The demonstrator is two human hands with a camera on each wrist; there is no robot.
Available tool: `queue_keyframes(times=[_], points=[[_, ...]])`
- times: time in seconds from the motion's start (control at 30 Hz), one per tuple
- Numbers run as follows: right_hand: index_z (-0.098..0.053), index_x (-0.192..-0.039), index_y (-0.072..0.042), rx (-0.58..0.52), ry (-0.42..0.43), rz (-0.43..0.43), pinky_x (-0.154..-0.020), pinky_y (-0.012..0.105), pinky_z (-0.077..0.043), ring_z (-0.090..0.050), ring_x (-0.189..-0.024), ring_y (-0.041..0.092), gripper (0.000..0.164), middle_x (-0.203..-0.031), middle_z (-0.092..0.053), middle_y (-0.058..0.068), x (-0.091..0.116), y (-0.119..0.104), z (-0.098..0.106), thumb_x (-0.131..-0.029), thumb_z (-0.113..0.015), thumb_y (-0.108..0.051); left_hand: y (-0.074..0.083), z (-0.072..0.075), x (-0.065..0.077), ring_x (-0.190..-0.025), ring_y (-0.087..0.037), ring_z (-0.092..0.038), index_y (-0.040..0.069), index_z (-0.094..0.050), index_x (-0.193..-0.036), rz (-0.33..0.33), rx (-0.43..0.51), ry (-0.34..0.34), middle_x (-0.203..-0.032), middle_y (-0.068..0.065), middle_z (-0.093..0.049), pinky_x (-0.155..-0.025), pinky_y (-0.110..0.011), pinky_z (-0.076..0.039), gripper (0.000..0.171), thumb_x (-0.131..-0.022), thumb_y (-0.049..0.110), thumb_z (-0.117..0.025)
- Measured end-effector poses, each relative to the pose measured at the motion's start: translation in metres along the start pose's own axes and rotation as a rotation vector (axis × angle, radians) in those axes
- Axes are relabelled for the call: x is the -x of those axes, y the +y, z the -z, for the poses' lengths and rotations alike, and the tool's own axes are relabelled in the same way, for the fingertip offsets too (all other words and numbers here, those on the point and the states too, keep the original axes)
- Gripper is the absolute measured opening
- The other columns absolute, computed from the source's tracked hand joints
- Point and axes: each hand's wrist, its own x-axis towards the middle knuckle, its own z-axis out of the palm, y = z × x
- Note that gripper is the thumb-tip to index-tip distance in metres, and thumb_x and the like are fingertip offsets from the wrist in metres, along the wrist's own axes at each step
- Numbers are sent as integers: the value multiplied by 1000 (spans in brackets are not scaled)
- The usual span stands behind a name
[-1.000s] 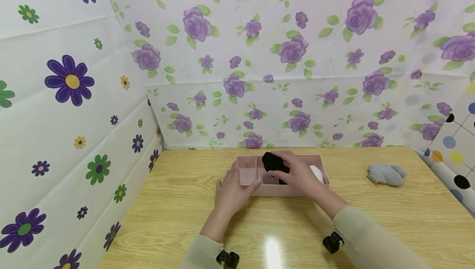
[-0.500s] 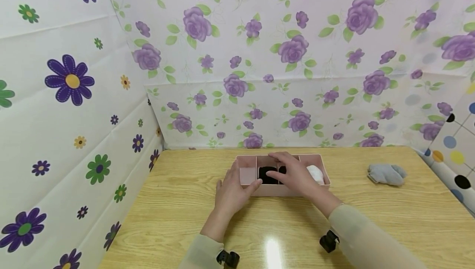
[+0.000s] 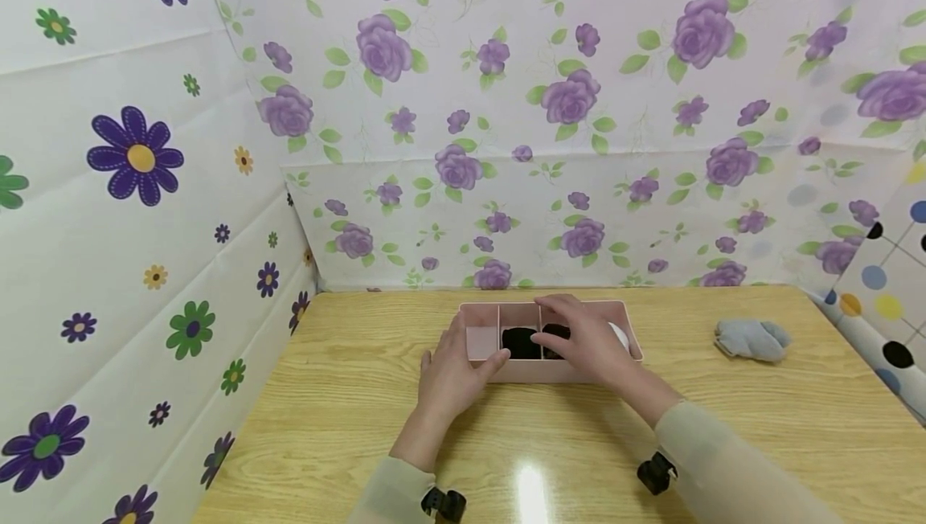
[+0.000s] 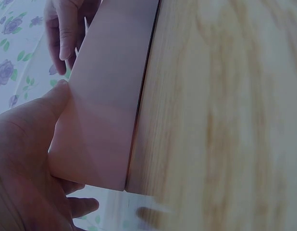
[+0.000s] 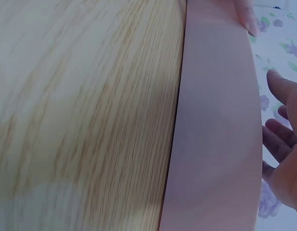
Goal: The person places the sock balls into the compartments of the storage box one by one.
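A pink divided storage box sits on the table, its compartments in a row. My left hand grips its left end, thumb on the front rim and fingers along the side; the left wrist view shows the same hand at the corner. In the second compartment from the left lies a black bundle like a rolled sock. Another dark bundle shows in the compartment to its right, partly behind my right hand. That hand hovers over the box with fingers spread, holding nothing. A white bundle lies at the right end, mostly covered.
A grey rolled cloth bundle, like a sock, lies on the wooden table to the right of the box. Floral sheets hang behind and to the left. Both sleeved wrists carry small black cameras.
My right hand has lowered the black bundle into the second compartment and let go of it. It has then shifted slightly to the right. The left hand has stayed on the box.
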Motion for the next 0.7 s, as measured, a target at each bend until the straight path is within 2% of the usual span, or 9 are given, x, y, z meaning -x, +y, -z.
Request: queue_keyframes(times=[0.07,0.2,0.3,0.43,0.7], points=[[-58,-161,-12,20,19,5,-105,58,-57,-65,-136,38,66,-158,-59,14,2,3,3,-104,-82,-34,0,0,0,-161,-40,-36,8,-18,-178,0,-1,1,-178,-15,-33,-126,-77,-20,116,-98,81,-62],[-61,-157,-7,50,66,52,-101,58,-59,-71,-122,37,64,-152,-64,17,6,10,9,-101,-85,-29,0,-1,-1,-162,-39,-35,9,-17,-178,6,2,-2,-179,-15,-32,-126,-77,-19,117,-98,81,-62],[-63,-155,-6,78,87,73,-101,59,-58,-71,-120,38,64,-150,-65,18,9,14,13,-100,-86,-29,0,-1,-1,-162,-40,-34,9,-16,-178,10,3,-5,-179,-14,-31,-126,-77,-18,118,-97,82,-62],[-61,-158,-9,121,84,44,-110,66,-51,-59,-140,43,68,-155,-63,17,14,18,20,-100,-86,-35,0,0,-1,-163,-40,-33,12,-15,-179,22,8,-11,-179,-13,-30,-128,-75,-16,117,-97,82,-62],[-55,-163,-8,127,76,27,-117,71,-41,-44,-152,47,75,-165,-53,17,26,27,36,-100,-85,-38,0,-1,-1,-163,-39,-32,13,-15,-179,23,7,-10,-179,-13,-31,-128,-74,-16,117,-97,82,-62]])
